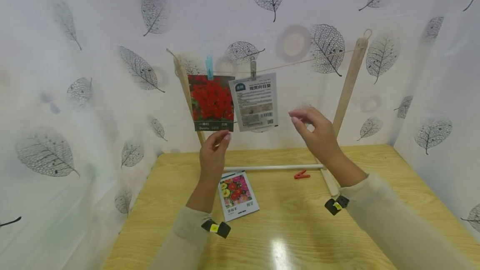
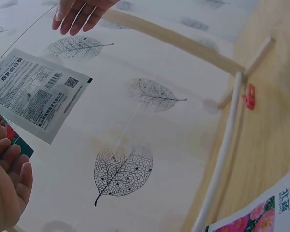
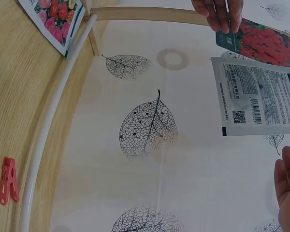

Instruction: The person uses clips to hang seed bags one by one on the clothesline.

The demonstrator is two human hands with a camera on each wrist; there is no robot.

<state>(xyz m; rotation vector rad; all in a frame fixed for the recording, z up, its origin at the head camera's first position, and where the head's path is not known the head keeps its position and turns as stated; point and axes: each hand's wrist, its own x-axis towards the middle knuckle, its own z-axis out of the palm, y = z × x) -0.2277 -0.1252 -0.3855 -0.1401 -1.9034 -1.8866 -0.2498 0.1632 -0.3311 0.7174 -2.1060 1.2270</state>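
In the head view, a red-flower seed packet (image 1: 212,99) hangs from a string by a blue clothespin (image 1: 209,68). Beside it a silver seed packet (image 1: 256,103), its printed back facing me, hangs from a grey clothespin (image 1: 253,68). My left hand (image 1: 213,153) is at the red-flower packet's lower edge, fingertips right at its bottom corner and loosely bent. To the right of the silver packet, my right hand (image 1: 316,132) is raised with nothing in it, its fingers gently curved. The right wrist view shows the left fingers (image 3: 222,14) overlapping the red-flower packet's end.
Wooden posts (image 1: 349,82) carry the string, with a white rod (image 1: 273,167) low between them. On the wooden table (image 1: 292,220) lie another flower seed packet (image 1: 238,195) and a red clothespin (image 1: 301,174). A leaf-patterned curtain (image 1: 210,7) stands behind.
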